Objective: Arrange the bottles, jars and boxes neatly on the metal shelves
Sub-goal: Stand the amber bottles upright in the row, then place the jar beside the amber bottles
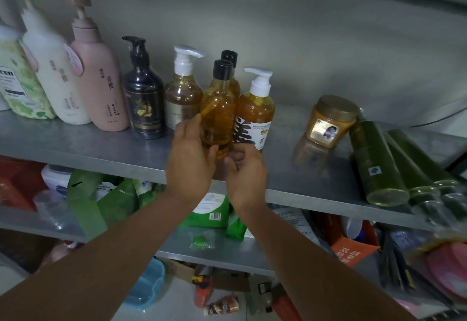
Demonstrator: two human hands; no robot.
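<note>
An amber bottle with a black cap (pixel 219 113) stands upright near the front of the metal shelf (pixel 88 148). My left hand (pixel 190 164) grips its lower left side. At its base, my right hand (pixel 245 171) holds it with curled fingers. Behind it stands a second black-capped amber bottle (pixel 231 67). An orange pump bottle with a white label (pixel 255 110) is to the right, a brown pump bottle (pixel 183 93) to the left. Further left stand a black pump bottle (pixel 144 98), a pink pump bottle (pixel 98 75) and white bottles (pixel 50 67).
A gold-lidded jar (pixel 328 121) leans at the right. Dark green bottles (pixel 376 164) lie on their sides at the shelf's right end, over the front edge. The lower shelf (pixel 222 252) holds green packs, bags and boxes. A blue tub (pixel 145 285) sits on the floor.
</note>
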